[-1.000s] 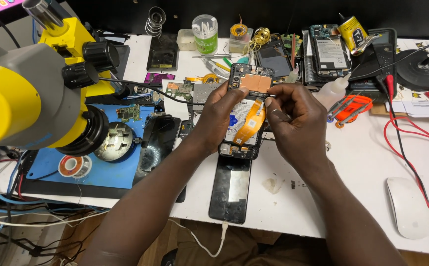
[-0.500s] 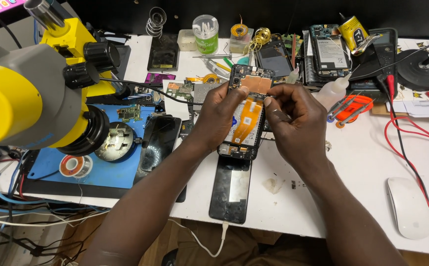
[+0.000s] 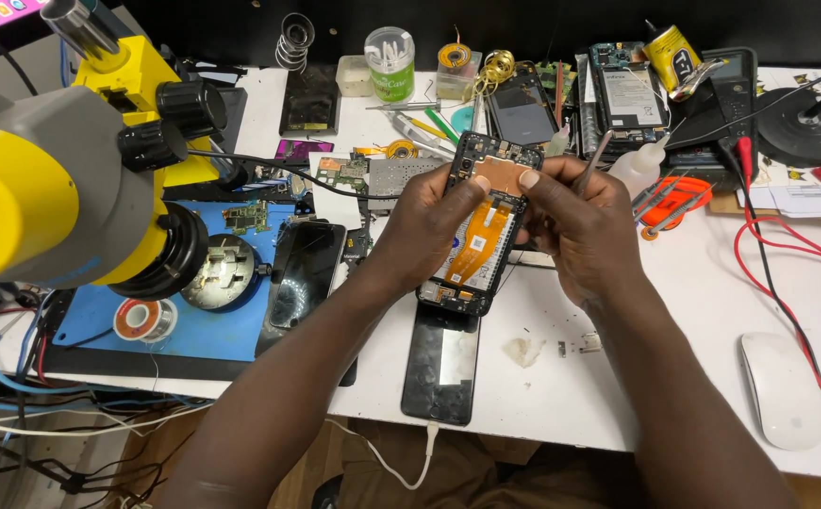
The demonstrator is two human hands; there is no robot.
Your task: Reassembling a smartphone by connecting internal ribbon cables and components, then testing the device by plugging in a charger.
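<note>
White desk (image 3: 674,377), pretty cluttered. Big yellow and grey microscope (image 3: 61,179) hogging the left side, over a blue mat (image 3: 212,325) with a solder spool (image 3: 140,319). Black phone panel (image 3: 441,363) flat near the front edge, another dark phone (image 3: 305,273) on the mat's right edge. White mouse (image 3: 783,388) off to the right, red cable (image 3: 769,254) looping beside it. In the middle, raised above the desk: opened phone (image 3: 478,226), back cover off, orange flex strip and copper patch showing. Left hand (image 3: 424,226) gripping its left side, thumb pressing the top by the copper patch. Right hand (image 3: 575,221) clamped on the right edge, thumb on the same patch, thin metal tool (image 3: 592,158) pinched between the fingers. Tiny screws (image 3: 575,347) and a white scrap (image 3: 525,351) just below the hands.
</note>
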